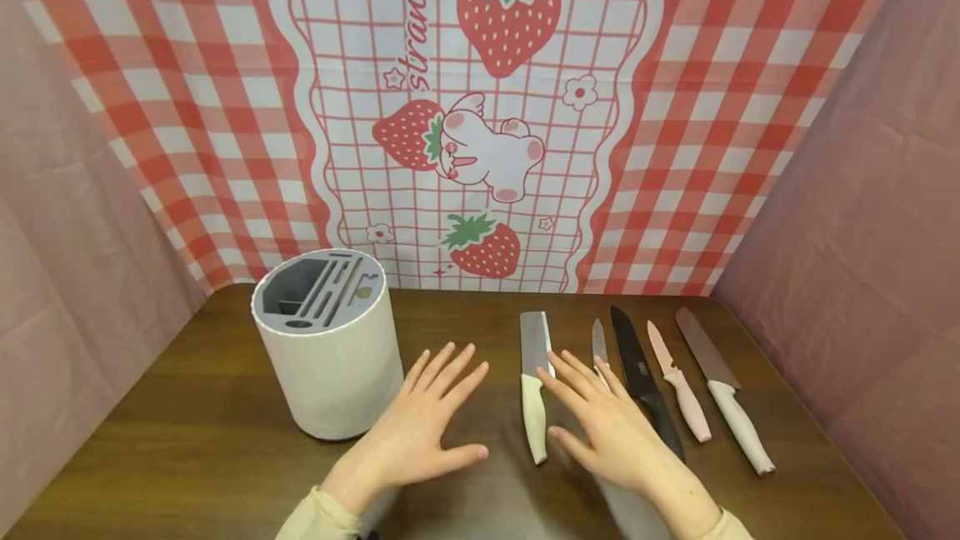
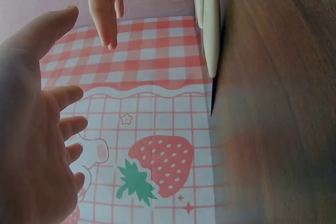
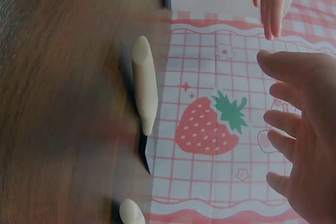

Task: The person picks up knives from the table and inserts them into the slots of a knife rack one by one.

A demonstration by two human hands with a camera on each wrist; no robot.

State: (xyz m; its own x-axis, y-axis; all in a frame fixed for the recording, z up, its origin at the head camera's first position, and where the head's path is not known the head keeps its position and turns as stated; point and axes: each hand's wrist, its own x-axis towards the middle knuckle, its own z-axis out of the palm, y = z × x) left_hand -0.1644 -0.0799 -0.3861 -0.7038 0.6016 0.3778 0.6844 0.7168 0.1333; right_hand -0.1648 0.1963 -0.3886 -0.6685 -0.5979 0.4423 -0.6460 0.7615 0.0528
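Note:
Both hands are held above the table with fingers spread and nothing in them. My left hand (image 1: 420, 427) is just right of a white round knife block (image 1: 341, 382), apart from it. My right hand (image 1: 606, 425) hovers between a cleaver with a cream handle (image 1: 534, 419) and a black knife (image 1: 636, 357). Partly hidden behind its fingers lies a small knife (image 1: 598, 338). Farther right lie a pink paring knife (image 1: 686, 398) and a broad knife with a white handle (image 1: 738, 423). In the right wrist view, the cleaver's handle (image 3: 144, 85) lies below the raised right hand (image 3: 315, 135).
The block's grey top (image 1: 318, 290) has several narrow slots, a large opening and a round hole. Everything stands on a dark brown wooden table (image 1: 187, 448). A strawberry-print cloth (image 1: 480, 123) hangs behind, with pink curtains (image 1: 847, 215) on both sides.

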